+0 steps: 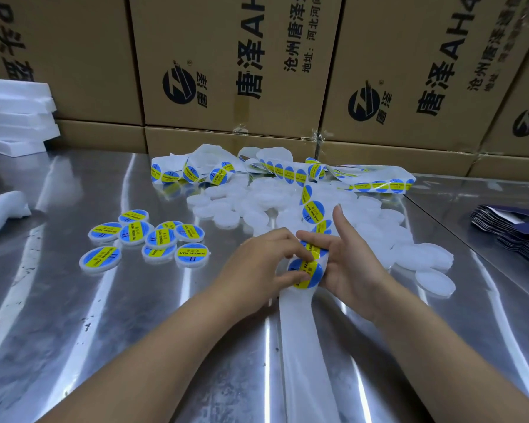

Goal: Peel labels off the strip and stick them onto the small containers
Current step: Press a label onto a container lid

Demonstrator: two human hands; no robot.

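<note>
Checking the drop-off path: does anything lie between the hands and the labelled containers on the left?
Nothing visible does. Only bare steel table separates the left hand from the labelled containers; the label strip lies to the right of that path.

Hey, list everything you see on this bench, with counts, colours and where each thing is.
labelled containers: nine, blue-yellow tops, left of centre.
plain containers: many, white, piled behind the hands.
label strip: one, white backing, blue-yellow labels, tangled at back.
empty backing: one, white, from hands to near edge.
cardboard boxes: several, brown, stacked behind.
foam sheets: stack, white, far left.
white bundle: one, left edge.
packets: stack, dark blue, right edge.
table: one, silver metal, beneath everything.
left hand: one, fingers pinch the held label, centre.
right hand: one, grips the label strip, centre.
</note>
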